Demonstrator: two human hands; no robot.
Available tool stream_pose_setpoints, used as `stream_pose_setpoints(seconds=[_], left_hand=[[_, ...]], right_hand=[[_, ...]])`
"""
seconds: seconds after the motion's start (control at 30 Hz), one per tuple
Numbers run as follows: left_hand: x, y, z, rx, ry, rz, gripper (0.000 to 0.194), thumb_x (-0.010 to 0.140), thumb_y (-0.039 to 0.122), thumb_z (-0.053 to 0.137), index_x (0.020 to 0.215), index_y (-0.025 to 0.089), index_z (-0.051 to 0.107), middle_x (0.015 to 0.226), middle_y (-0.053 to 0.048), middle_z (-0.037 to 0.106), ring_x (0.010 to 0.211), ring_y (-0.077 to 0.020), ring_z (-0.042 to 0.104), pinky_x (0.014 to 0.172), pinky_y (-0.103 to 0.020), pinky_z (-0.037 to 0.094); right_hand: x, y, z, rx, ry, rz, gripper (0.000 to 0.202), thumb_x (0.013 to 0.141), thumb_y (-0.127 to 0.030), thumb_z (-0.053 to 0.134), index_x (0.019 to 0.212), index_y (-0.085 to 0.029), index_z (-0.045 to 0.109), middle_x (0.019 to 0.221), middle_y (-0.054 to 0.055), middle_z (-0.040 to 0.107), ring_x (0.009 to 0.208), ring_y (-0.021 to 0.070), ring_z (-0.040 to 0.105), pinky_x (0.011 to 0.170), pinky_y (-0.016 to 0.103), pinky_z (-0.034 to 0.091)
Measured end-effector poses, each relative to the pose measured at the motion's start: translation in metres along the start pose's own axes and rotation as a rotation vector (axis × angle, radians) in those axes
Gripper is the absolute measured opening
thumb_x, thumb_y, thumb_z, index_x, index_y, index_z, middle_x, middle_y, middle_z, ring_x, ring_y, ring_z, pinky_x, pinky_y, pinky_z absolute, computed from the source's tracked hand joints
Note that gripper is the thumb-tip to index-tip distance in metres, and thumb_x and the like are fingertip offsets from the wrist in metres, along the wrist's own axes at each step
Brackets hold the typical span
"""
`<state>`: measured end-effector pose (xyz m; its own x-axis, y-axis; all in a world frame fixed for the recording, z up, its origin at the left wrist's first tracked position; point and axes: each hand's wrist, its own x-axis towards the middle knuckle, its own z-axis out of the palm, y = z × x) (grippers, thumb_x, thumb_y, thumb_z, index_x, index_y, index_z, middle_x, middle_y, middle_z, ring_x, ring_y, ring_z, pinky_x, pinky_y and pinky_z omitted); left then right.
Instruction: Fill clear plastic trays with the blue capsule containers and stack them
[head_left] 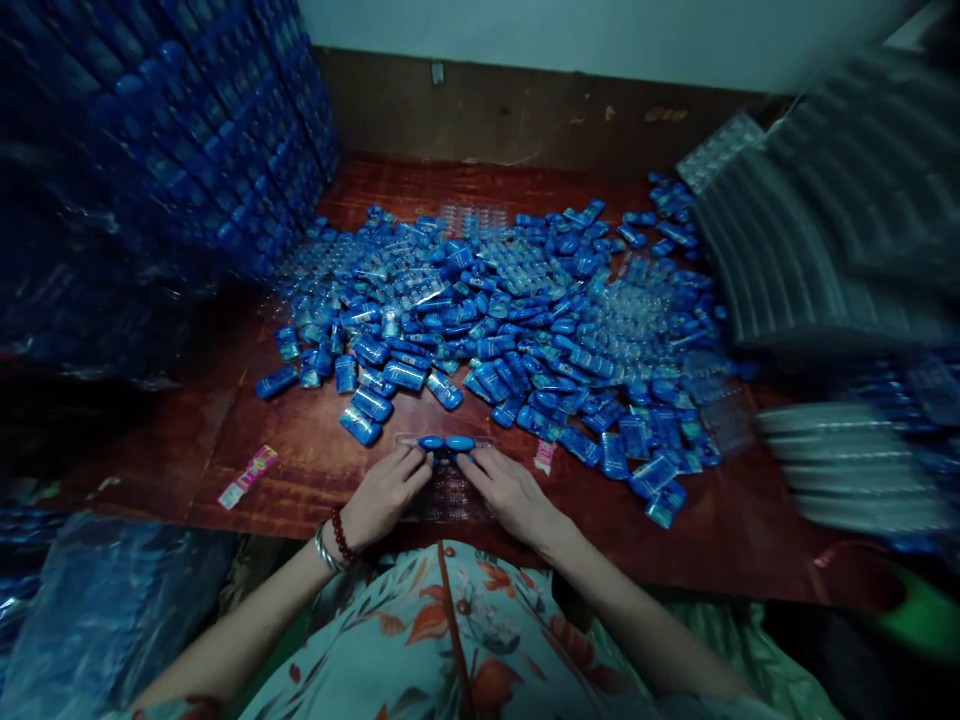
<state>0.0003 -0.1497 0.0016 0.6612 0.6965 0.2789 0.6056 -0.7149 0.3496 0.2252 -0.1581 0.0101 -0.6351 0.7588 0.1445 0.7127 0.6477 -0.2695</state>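
Note:
A clear plastic tray [450,500] with small hollows lies on the red-brown table at its front edge, between my hands. My left hand [386,490], with a beaded and a silver bracelet at the wrist, is closed on a blue packet [430,442] at the tray's far edge. Beside it, my right hand [510,487] is closed on another blue packet [460,443]. The two packets stand side by side, nearly touching. Just beyond them spreads a large heap of blue packets [480,320] mixed with clear trays [517,265].
Tall stacks of filled blue trays [195,130] rise at the left. Stacked empty trays [795,250] stand at the right, with a lower stack [855,465] nearer. Pink wrappers [247,478] lie on the table [315,430]. A wall [525,110] closes the back.

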Motion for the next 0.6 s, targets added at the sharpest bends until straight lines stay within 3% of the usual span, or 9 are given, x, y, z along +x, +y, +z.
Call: stream_pose_setpoints(seconds=[0.1,0.23,0.33,0.43,0.53,0.6], left_hand=[[0.006,0.003,-0.001,0.003,-0.082,0.032,0.029,0.093,0.013,0.033,0.113,0.012,0.053,0.101,-0.014,0.059,0.097,-0.022,0.055,0.082,-0.038,0.052],[0.011,0.005,0.005,0.062,-0.107,0.027,0.027,0.092,0.013,0.033,0.106,0.011,0.056,0.093,-0.013,0.059,0.089,-0.0215,0.056,0.075,-0.037,0.052],[0.007,0.004,0.01,0.093,-0.025,0.0,0.031,0.092,0.012,0.034,0.117,0.012,0.053,0.105,-0.015,0.058,0.098,-0.0221,0.055,0.079,-0.037,0.052],[-0.004,0.004,0.012,0.021,0.086,-0.071,0.04,0.091,0.01,0.035,0.129,0.017,0.045,0.122,-0.015,0.051,0.111,-0.022,0.051,0.087,-0.036,0.05],[-0.014,-0.002,0.009,-0.08,0.227,-0.271,0.042,0.092,0.013,0.038,0.132,0.023,0.044,0.123,-0.013,0.048,0.112,-0.0203,0.052,0.09,-0.035,0.049],[-0.018,-0.014,0.004,-0.064,0.323,-0.452,0.038,0.092,0.019,0.041,0.13,0.023,0.046,0.118,-0.012,0.05,0.108,-0.0207,0.053,0.091,-0.037,0.048]], right_hand=[[0.018,-0.01,-0.01,-0.103,-0.103,-0.019,0.031,0.089,-0.007,0.038,0.113,-0.011,0.057,0.09,0.011,0.061,0.086,0.0203,0.058,0.072,0.031,0.053],[0.031,-0.016,-0.008,-0.159,-0.122,-0.016,0.026,0.089,-0.009,0.041,0.108,-0.012,0.059,0.086,0.01,0.061,0.082,0.0205,0.058,0.066,0.03,0.052],[0.021,-0.011,0.0,-0.104,-0.032,-0.03,0.032,0.088,-0.009,0.042,0.117,-0.012,0.056,0.096,0.011,0.063,0.087,0.0205,0.06,0.07,0.03,0.053],[0.005,-0.001,0.004,-0.001,0.154,0.004,0.043,0.088,-0.007,0.039,0.129,-0.015,0.048,0.113,0.013,0.06,0.102,0.0199,0.058,0.082,0.031,0.053],[0.003,0.015,-0.001,0.05,0.282,0.115,0.044,0.088,-0.007,0.037,0.128,-0.02,0.051,0.109,0.01,0.062,0.1,0.0182,0.059,0.084,0.031,0.052],[0.018,0.03,-0.008,0.035,0.217,0.159,0.045,0.086,-0.004,0.037,0.125,-0.021,0.054,0.106,0.009,0.063,0.097,0.0184,0.059,0.082,0.031,0.052]])
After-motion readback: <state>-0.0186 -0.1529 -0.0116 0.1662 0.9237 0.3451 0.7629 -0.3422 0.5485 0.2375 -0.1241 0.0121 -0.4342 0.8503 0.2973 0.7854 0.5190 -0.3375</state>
